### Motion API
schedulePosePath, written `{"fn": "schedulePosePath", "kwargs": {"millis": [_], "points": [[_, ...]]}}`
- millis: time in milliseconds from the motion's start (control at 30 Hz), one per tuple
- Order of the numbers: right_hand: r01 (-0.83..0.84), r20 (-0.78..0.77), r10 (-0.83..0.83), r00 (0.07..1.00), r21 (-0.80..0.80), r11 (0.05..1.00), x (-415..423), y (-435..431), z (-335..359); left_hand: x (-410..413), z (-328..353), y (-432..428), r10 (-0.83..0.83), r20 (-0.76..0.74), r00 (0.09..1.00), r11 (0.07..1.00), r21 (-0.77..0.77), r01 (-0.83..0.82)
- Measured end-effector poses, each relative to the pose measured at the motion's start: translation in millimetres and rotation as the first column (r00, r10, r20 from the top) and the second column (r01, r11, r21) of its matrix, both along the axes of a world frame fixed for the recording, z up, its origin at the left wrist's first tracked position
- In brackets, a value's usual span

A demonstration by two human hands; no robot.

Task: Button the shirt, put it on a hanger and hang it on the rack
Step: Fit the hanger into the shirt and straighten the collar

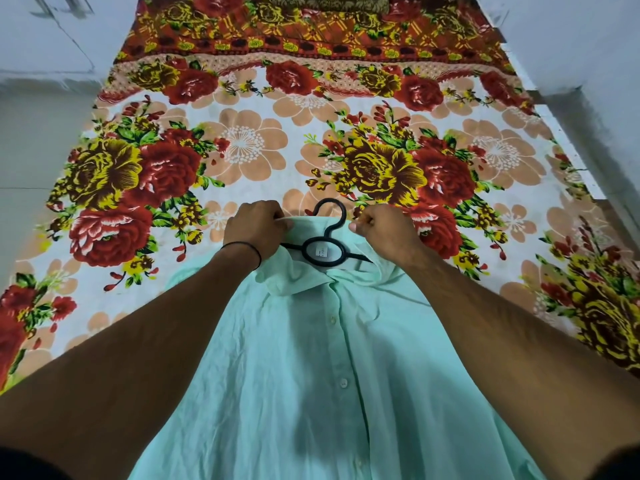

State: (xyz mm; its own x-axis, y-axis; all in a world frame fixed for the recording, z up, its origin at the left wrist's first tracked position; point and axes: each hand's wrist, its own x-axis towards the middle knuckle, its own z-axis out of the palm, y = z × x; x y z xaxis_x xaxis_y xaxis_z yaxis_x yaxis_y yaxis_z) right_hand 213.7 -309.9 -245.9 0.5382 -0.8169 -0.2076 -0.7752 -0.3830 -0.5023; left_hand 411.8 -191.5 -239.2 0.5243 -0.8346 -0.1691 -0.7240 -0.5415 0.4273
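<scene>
Cotton, thin and limp, is how I am reading this mint shirt [311,375]. It is lying front-up on the floral bedsheet [242,143], seemingly buttoned, with the black hanger [342,251] sitting inside the collar and its hook poking out. Left hand [258,225] and right hand [381,230] are each pinching the collar edge, either side of the hook. I am expecting the cloth to sag and slip, so I am judging the hook the safer place to lift from.

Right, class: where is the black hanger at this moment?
Head view, centre: the black hanger sits inside the mint shirt collar on the floral bedsheet, its hook showing between the left hand and right hand.
</scene>
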Motion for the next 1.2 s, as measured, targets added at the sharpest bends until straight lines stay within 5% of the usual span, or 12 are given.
{"fn": "schedulePosePath", "kwargs": {"millis": [133, 233, 333, 433, 533, 633, 767, 833, 967, 1133, 1200], "points": [[-0.005, -0.094, -0.013, 0.995, -0.188, 0.982, -11, 3, -1, 7, 5, 5, 0.050, 0.068, 0.996, 0.999, 0.012, -0.051], [0.097, 0.001, -0.098, 0.995, -0.112, 0.989, -16, 5, 1, 10, 12, 6, 0.169, -0.094, 0.981, 0.984, 0.065, -0.164], [0.129, -0.081, -0.129, 0.988, -0.003, 0.992, -17, 8, 2, 7, 16, 6, 0.254, -0.238, 0.938, 0.967, 0.068, -0.244], [0.185, 0.009, -0.186, 0.983, 0.049, 0.982, -14, 8, 4, 2, 18, 3, 0.373, -0.603, 0.705, 0.905, 0.069, -0.420], [0.329, 0.199, -0.339, 0.919, 0.086, 0.941, -11, 4, 8, 4, 16, -2, 0.423, -0.713, 0.560, 0.849, 0.095, -0.520], [0.342, 0.199, -0.363, 0.910, 0.135, 0.930, -9, 2, 10, 10, 10, -3, 0.410, -0.620, 0.669, 0.871, 0.049, -0.488], [0.331, 0.043, -0.345, 0.938, 0.192, 0.924, -15, 5, 8, 12, 3, 0, 0.234, -0.316, 0.919, 0.972, 0.045, -0.232], [0.362, 0.150, -0.431, 0.890, 0.344, 0.866, -18, 7, 6, 10, 3, -2, 0.113, -0.185, 0.976, 0.994, 0.025, -0.110], [0.356, 0.348, -0.718, 0.603, 0.688, 0.633, -20, 14, 5, 5, 3, -5, 0.073, -0.144, 0.987, 0.997, 0.035, -0.069], [0.402, 0.327, -0.865, 0.381, 0.784, 0.473, -41, 12, -10, 5, -4, -2, 0.177, -0.204, 0.963, 0.983, -0.003, -0.181], [0.519, 0.321, -0.864, 0.388, 0.699, 0.492, -50, 13, -15, 7, -5, 0, 0.188, -0.223, 0.956, 0.981, -0.012, -0.196]]}}
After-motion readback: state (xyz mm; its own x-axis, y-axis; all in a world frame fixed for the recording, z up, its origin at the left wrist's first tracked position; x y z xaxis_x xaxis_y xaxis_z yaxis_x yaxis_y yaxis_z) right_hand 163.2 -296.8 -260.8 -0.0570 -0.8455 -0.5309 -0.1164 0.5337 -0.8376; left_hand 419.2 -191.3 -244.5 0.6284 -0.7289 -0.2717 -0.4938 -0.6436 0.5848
